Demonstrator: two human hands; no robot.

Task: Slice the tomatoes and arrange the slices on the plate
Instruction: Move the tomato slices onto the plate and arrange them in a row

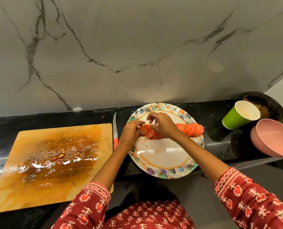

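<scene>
Both hands, left hand (131,133) and right hand (162,123), pinch tomato slices (189,129) fanned across plate (164,164); fingers curled.

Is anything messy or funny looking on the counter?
Yes. The wooden cutting board is wet with tomato juice and seeds. The plate sticks out over the counter's front edge, so it could tip. The green cup leans tilted against the pink bowl.
</scene>
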